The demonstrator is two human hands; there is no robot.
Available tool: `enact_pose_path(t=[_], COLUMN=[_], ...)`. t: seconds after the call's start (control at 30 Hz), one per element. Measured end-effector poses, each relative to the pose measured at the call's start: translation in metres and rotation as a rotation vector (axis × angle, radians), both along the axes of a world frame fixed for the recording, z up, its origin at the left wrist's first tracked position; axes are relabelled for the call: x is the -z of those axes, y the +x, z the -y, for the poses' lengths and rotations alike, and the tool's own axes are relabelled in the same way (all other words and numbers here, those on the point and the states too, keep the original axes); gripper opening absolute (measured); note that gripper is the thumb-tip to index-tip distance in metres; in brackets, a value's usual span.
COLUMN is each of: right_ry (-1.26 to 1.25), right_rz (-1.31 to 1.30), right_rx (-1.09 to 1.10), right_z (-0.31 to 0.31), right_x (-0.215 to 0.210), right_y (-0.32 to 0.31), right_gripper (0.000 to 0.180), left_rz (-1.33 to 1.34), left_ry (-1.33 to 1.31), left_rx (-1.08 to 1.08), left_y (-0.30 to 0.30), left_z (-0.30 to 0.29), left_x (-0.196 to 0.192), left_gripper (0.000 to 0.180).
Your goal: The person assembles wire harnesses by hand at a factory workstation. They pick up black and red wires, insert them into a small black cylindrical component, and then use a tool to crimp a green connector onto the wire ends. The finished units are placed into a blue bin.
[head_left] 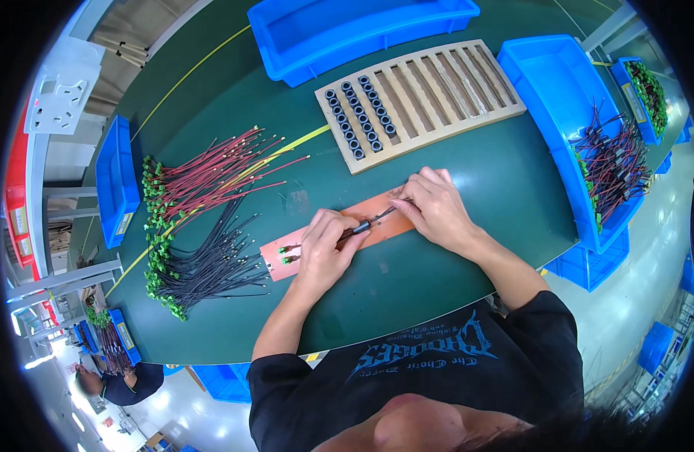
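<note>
My left hand [324,245] is closed round a black cylindrical core [361,226] with dark wires running through it. My right hand [436,209] pinches the dark wires [384,214] on the core's other side. Both hands are over an orange board [377,202] lying slantwise on the green table. Green connectors [286,255] rest at the board's left end, with short leads that pass under my left hand. My fingers hide part of the core and the wire ends.
Red wires [226,162] and black wires [211,260] with green connectors lie left. Beyond the board, a slotted wooden rack [422,98] holds black cores. Blue bins stand at the back [362,45], left [117,184] and right [542,68]; the right one holds wire assemblies [614,162]. Another person [132,384] is at lower left.
</note>
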State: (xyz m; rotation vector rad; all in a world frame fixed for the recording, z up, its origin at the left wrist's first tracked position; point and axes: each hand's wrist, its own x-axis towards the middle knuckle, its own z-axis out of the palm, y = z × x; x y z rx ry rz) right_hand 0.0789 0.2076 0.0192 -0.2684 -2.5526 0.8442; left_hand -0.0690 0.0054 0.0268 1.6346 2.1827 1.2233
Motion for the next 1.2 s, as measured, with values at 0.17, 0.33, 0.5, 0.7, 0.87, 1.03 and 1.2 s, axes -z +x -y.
enact_pose_path(t=[0.17, 0.33, 0.5, 0.7, 0.87, 1.03, 1.2], right_ry=[0.008, 0.022, 0.002, 0.026, 0.005, 0.006, -0.04], right_rz=[-0.028, -0.018, -0.023, -0.053, -0.107, -0.115, -0.117], right_rx=[-0.005, 0.005, 0.011, 0.03, 0.014, -0.01, -0.033], right_z=[-0.003, -0.005, -0.008, -0.011, -0.01, -0.013, -0.014], right_x=[0.001, 0.0, 0.001, 0.005, 0.005, 0.005, 0.005], right_y=[0.002, 0.004, 0.007, 0.01, 0.009, 0.012, 0.015], right_gripper=[0.016, 0.016, 0.017, 0.017, 0.015, 0.015, 0.017], left_rz=[0.095, 0.146, 0.141, 0.322, 0.414, 0.352, 0.43], left_ry=[-0.04, -0.057, -0.041, -0.156, -0.31, -0.755, -0.724], left_rx=[-0.032, -0.039, -0.032, 0.012, 0.329, 0.595, 0.575], left_y=[0.003, 0.004, 0.005, -0.003, -0.033, -0.041, -0.035], left_z=[-0.004, -0.006, -0.007, -0.018, -0.076, -0.119, -0.12], left_x=[-0.003, -0.004, -0.002, -0.016, -0.035, -0.042, -0.04], left_gripper=[0.037, 0.039, 0.04, 0.036, 0.026, 0.018, 0.018])
